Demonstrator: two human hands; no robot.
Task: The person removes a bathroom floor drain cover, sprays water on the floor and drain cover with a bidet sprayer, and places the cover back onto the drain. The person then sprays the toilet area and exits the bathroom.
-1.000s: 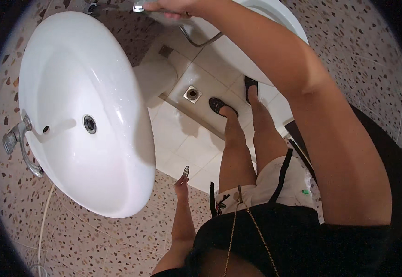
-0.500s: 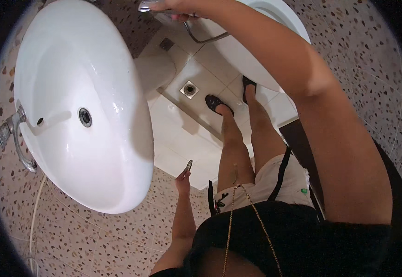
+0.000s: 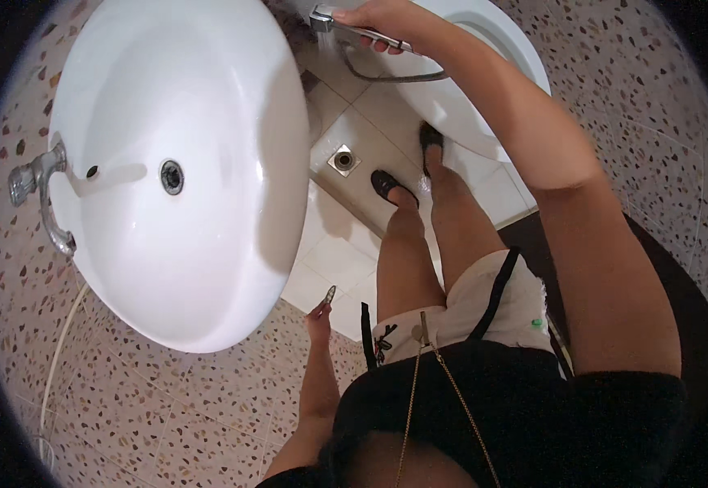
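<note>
My right hand [image 3: 382, 20] is closed around the handle of a chrome hand-held sprayer [image 3: 321, 19]. Its head points left, and faint streaks, like water, show below it. A grey metal hose [image 3: 386, 79] loops from the handle in front of the white toilet [image 3: 525, 41]. Lower and nearer, my left hand [image 3: 319, 315] hangs below the sink with its fingers pinched on a small, slim silvery thing [image 3: 329, 297]. That thing is too small in view to name.
A big white sink [image 3: 207, 268] with a chrome tap [image 3: 45, 199] fills the left. Between sink and toilet, pale tiles hold a square floor drain [image 3: 343, 160] beside a low step [image 3: 354, 207]. My dark shoes [image 3: 391, 185] stand near it. Speckled tiled walls [image 3: 631, 106] flank the space.
The sprayer and my right hand have come further into view, moving right and slightly nearer. The sink has shifted right and up in the picture. My left hand keeps its hold.
</note>
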